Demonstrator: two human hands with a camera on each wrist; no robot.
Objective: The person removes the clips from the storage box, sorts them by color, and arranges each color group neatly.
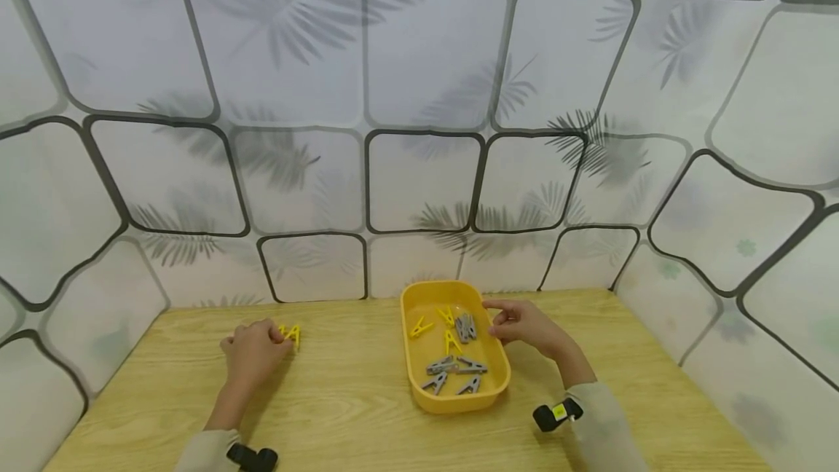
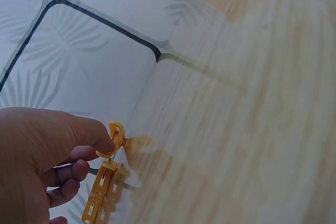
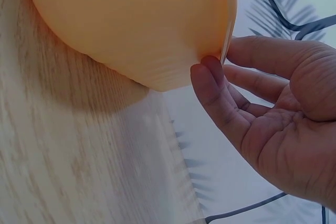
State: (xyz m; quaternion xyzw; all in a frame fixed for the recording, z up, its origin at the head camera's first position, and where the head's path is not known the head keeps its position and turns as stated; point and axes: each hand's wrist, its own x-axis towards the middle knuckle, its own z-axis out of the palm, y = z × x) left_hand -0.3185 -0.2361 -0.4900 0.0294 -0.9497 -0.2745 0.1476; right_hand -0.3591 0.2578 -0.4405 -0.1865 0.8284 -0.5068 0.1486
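At the left of the table, my left hand (image 1: 255,352) pinches a yellow clothespin (image 2: 116,137) between thumb and forefinger. More yellow clothespins (image 2: 102,187) stand right beside it in the left wrist view; in the head view the hand partly covers this small yellow group (image 1: 292,335). My right hand (image 1: 529,328) holds the right rim of a yellow plastic basket (image 1: 459,403), fingertips over the edge and thumb against the outer wall (image 3: 178,40). Inside the basket lie several grey clothespins (image 1: 470,384) and a few yellow ones (image 1: 422,327).
The wood-grain table (image 1: 347,384) runs back to a patterned white curtain (image 1: 419,188), which also closes off both sides. A wrist camera (image 1: 557,414) is strapped over the right sleeve, another (image 1: 252,457) over the left.
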